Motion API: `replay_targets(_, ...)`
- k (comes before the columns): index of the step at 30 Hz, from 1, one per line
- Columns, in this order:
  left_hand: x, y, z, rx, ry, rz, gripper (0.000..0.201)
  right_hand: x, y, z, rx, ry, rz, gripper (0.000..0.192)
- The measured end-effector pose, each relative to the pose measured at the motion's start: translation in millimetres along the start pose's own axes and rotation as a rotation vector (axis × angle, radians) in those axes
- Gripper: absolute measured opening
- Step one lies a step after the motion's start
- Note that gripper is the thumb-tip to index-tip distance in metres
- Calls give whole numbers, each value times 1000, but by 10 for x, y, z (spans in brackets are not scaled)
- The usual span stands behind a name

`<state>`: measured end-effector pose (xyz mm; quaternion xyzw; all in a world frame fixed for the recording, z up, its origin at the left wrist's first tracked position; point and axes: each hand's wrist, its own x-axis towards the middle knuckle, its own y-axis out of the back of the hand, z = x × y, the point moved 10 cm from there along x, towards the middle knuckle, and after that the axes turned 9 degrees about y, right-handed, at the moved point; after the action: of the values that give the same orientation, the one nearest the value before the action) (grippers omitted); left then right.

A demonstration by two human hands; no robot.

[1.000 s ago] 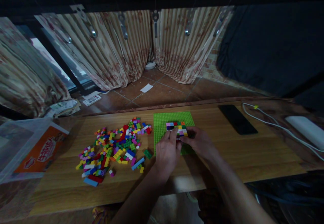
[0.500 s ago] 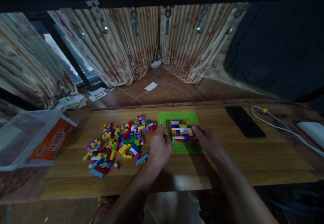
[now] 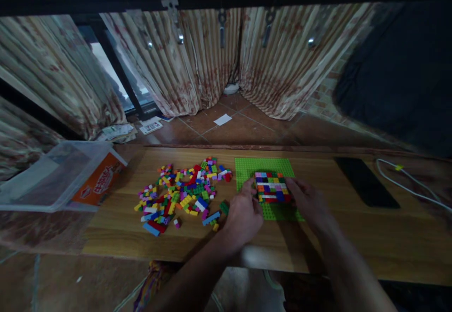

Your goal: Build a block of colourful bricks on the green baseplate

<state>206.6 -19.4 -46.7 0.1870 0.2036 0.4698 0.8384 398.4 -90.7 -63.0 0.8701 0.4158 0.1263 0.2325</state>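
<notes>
A multicoloured block of building bricks (image 3: 271,187) sits over the green studded baseplate (image 3: 263,163). My left hand (image 3: 243,212) has its thumb and fingers bent against the block's left edge. From the other side, the fingertips of my right hand (image 3: 308,203) press on the right edge, so the block is held between both hands. Whether its underside is joined to the baseplate is hidden. To the left of my left hand lies a spread pile of loose bricks (image 3: 173,200) in many colours.
All of this is on a long wooden table (image 3: 123,229). A clear plastic bin (image 3: 52,171) with an orange label stands at the left end. On the right lie a black phone-like slab (image 3: 365,182) and a white cable (image 3: 413,187). Curtains (image 3: 197,62) hang behind.
The whole view has shifted, so the table sits further right. My left hand has closed in from beside the block to its left edge. My right hand stays at the right edge.
</notes>
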Motion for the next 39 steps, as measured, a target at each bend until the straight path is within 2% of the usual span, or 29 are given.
replay_targets(3,-8,4,14,-25,-23,-3,59,1,64,47,-25,-16,34,46)
replay_targets(6,34,130,4,-45,-10,31,61,-37,200,20,-11,-50,165,42)
replay_targets(9,87,351,1,-85,-19,94,57,-134,365,-128,97,-40,372,33)
replay_targets(12,135,619,-15,-143,-55,193,51,-237,460,-371,242,79,534,22)
replay_targets(16,193,993,-135,-270,-65,341,44,-332,373,-659,248,232,541,18)
replay_targets(20,209,1383,-299,-427,-36,472,42,-416,76,-800,196,302,419,21)
replay_targets(23,194,1609,-422,-538,11,536,42,-477,-285,-963,163,428,195,19)
replay_targets(27,197,1726,-559,-631,69,541,38,-643,-798,-1169,11,600,-174,13)
replay_targets(31,181,1805,-621,-638,74,570,40,-777,-1138,-1146,-85,626,-418,16)
replay_targets(34,164,1842,-625,-632,81,576,42,-815,-1296,-1069,-163,622,-508,22)
replay_targets(39,148,1841,-593,-632,73,553,39,-799,-1382,-1029,-250,611,-497,22)
